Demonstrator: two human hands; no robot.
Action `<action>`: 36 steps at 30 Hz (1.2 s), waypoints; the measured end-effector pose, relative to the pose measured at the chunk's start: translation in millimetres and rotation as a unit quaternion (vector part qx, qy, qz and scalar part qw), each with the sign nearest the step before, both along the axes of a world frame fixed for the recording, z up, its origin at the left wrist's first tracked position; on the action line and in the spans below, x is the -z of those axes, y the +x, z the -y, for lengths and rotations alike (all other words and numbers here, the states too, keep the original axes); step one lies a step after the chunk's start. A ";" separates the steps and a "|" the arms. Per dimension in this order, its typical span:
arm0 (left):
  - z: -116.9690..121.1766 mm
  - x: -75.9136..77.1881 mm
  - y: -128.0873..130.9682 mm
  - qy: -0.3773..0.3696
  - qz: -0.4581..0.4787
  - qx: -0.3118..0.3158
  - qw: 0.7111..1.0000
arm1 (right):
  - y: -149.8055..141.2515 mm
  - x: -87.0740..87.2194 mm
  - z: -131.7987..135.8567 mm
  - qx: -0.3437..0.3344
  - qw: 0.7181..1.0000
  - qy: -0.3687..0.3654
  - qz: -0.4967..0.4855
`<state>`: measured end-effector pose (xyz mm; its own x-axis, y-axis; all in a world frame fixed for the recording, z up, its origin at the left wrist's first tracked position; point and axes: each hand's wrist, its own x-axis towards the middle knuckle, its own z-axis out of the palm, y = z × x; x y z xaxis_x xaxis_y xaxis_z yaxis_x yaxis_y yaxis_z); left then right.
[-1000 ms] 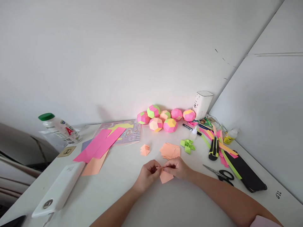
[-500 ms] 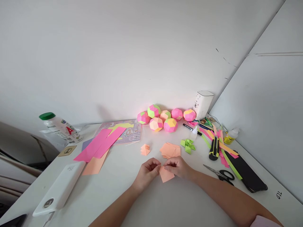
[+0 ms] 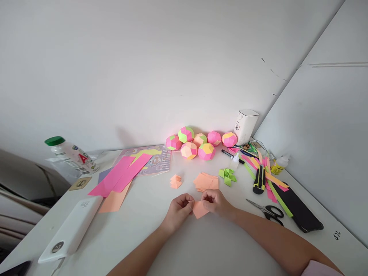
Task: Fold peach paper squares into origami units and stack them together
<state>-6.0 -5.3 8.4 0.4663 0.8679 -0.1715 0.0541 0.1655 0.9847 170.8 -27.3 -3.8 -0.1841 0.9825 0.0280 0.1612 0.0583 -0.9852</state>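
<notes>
A small peach paper square [image 3: 200, 210] is pinched between my two hands near the front middle of the table. My left hand [image 3: 180, 209] grips its left corner between thumb and fingers. On the opposite side my right hand [image 3: 217, 204] has thumb and fingertips closed on the paper's right edge. Just beyond lies a loose stack of peach paper squares [image 3: 206, 181]. Left of that stack sits a small folded peach paper piece [image 3: 175, 181]. Folded green paper pieces [image 3: 228, 176] lie to the stack's right.
Several multicoloured paper balls [image 3: 206, 151] line the wall. Scissors [image 3: 268, 211], a cutter knife [image 3: 259, 180], paper strips and a black case [image 3: 301, 211] lie right. Pink paper sheets [image 3: 120, 174], a white power bank [image 3: 70, 230] and a green-capped bottle [image 3: 71, 153] are left.
The peach square's lower corner has risen and the paper looks shorter front to back. My right hand has shifted slightly to the right along it; my left hand has barely moved.
</notes>
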 end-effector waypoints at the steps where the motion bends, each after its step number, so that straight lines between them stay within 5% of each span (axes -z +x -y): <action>1: -0.7 -0.5 -0.5 -0.011 0.015 -0.004 1.000 | 1.5 0.2 -0.6 0.000 1.000 -0.011 -0.016; 8: -10.3 7.5 -6.3 -0.036 0.064 -0.061 0.995 | 6.0 0.1 -3.4 0.011 0.992 -0.055 -0.114; 16: -9.3 6.0 -5.9 -0.013 0.054 -0.031 0.998 | 5.1 4.3 -2.5 -0.028 0.998 -0.028 -0.046; 29: -9.4 4.2 -4.6 -0.022 0.108 -0.061 0.992 | 5.2 3.0 -3.5 -0.010 0.997 -0.050 -0.055; 36: -5.1 8.3 -2.6 0.023 0.071 -0.018 0.997 | 5.1 5.0 -3.2 -0.005 0.997 -0.054 -0.062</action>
